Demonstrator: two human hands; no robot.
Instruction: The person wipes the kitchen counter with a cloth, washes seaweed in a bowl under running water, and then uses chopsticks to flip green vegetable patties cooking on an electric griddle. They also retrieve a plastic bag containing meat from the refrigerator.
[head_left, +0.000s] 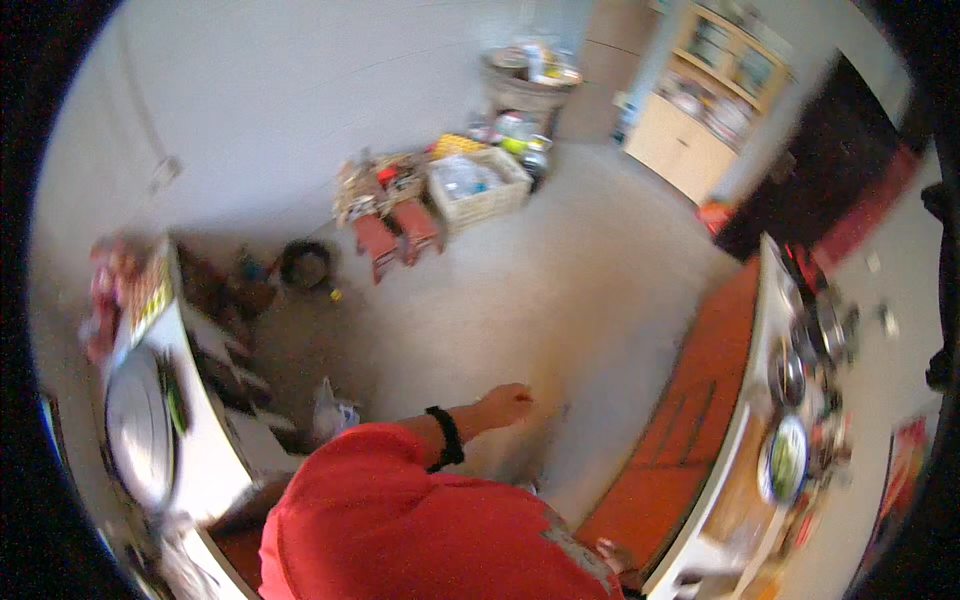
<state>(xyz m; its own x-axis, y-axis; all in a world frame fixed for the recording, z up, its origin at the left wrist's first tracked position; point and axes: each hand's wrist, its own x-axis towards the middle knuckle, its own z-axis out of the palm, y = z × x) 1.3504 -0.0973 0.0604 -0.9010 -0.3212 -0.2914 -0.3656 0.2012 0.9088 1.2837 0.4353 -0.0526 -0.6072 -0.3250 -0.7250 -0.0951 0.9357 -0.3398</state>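
Observation:
My left hand (514, 403), with a black band on its wrist, hangs over the floor in front of my red shirt. Its fingers look curled in, and no object shows in them. Low at the right, my right hand (616, 556) is partly in view, close to the orange-red cabinet front (694, 420); blur hides its fingers. On the counter beyond that front are a wooden cutting board (739, 480) and a plate of green food (784, 459). To the left, a large round metal lid or tray (140, 429) lies on a white surface beside a green vegetable (175, 394).
Two small red stools (396, 234) stand by the wall beside a white plastic basket (480, 187). A black ring-shaped thing (305, 265) and a plastic bag (334, 412) are on the floor at left. A pale wooden cupboard (682, 142) stands at the far right.

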